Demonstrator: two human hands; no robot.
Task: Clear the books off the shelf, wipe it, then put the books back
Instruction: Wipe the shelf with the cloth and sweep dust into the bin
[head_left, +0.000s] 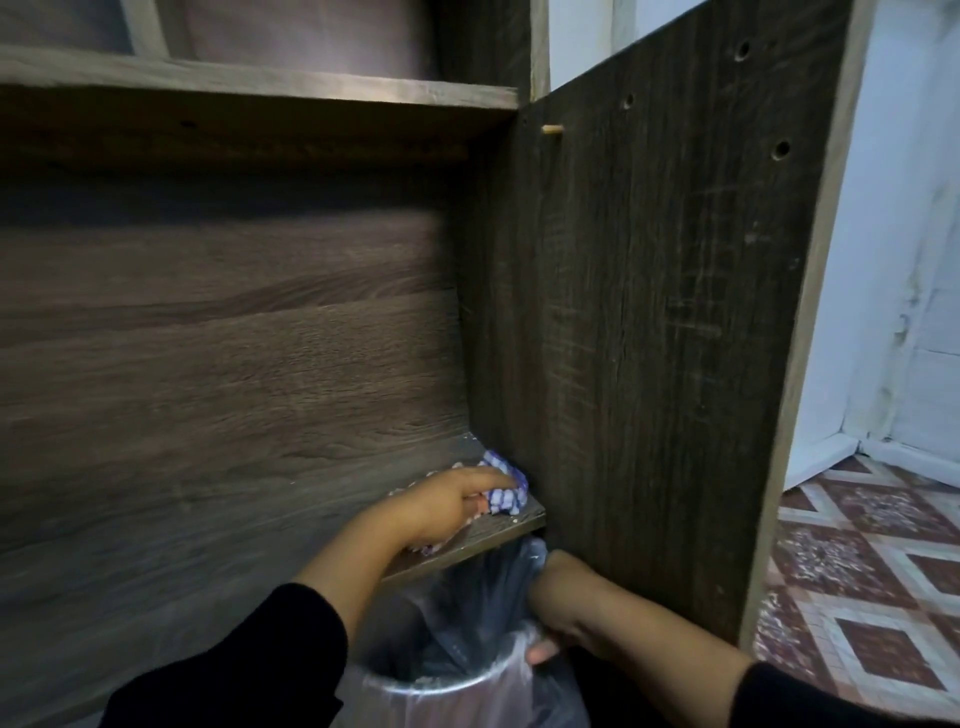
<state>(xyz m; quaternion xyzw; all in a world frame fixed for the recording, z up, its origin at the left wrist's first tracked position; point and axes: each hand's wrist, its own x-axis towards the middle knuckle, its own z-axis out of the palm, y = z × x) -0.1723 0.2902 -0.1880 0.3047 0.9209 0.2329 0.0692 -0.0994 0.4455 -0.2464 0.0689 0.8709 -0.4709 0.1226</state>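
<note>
A dark wood-grain shelf (291, 499) fills the left of the view, bare of books. At its right front corner lies a blue-and-white checked cloth (506, 491); my left hand (441, 506) presses down on it and grips it, right against the side panel. My right hand (566, 618) is lower, just under the shelf's front edge, fingers closed on the rim of a bin (441, 691) lined with a clear plastic bag. Small pale crumbs lie on the shelf beside the cloth. No books are in view.
The bookcase's tall side panel (649, 338) with drilled holes and a wooden peg (550, 131) rises on the right. Another shelf board (260, 85) runs above. Patterned floor tiles (872, 571) and a pale wall (914, 260) lie right of the bookcase.
</note>
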